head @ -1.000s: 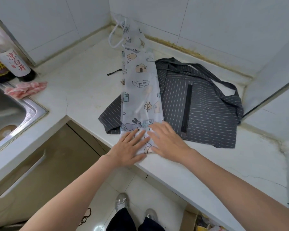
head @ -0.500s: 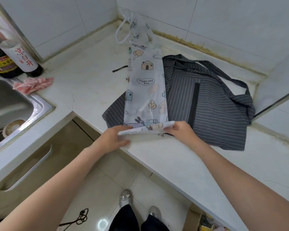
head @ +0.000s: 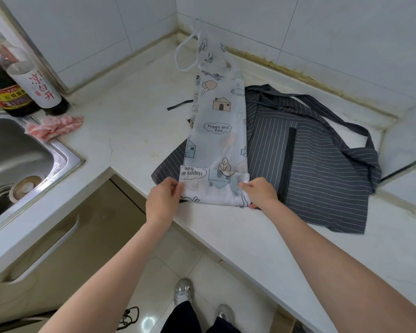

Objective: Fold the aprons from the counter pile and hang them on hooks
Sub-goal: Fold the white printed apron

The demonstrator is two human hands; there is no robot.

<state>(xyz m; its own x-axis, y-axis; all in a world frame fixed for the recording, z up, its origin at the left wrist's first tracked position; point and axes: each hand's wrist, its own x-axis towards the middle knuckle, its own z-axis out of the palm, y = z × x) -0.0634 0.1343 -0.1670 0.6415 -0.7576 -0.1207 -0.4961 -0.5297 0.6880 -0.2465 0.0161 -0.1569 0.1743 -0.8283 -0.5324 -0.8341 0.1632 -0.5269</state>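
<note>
The white printed apron (head: 217, 131) lies as a long narrow strip on the counter (head: 130, 121), partly over the grey striped apron (head: 322, 169). Its near end is turned up in 1 fold, which the left hand (head: 162, 200) and right hand (head: 262, 192) pinch by its 2 corners, at the counter's front edge.

white tiled walls (head: 322, 32) meet in a corner. a white counter (head: 135, 121) bends around it. shiny floor tiles (head: 168, 265) lie below a brown cupboard (head: 65, 239).
</note>
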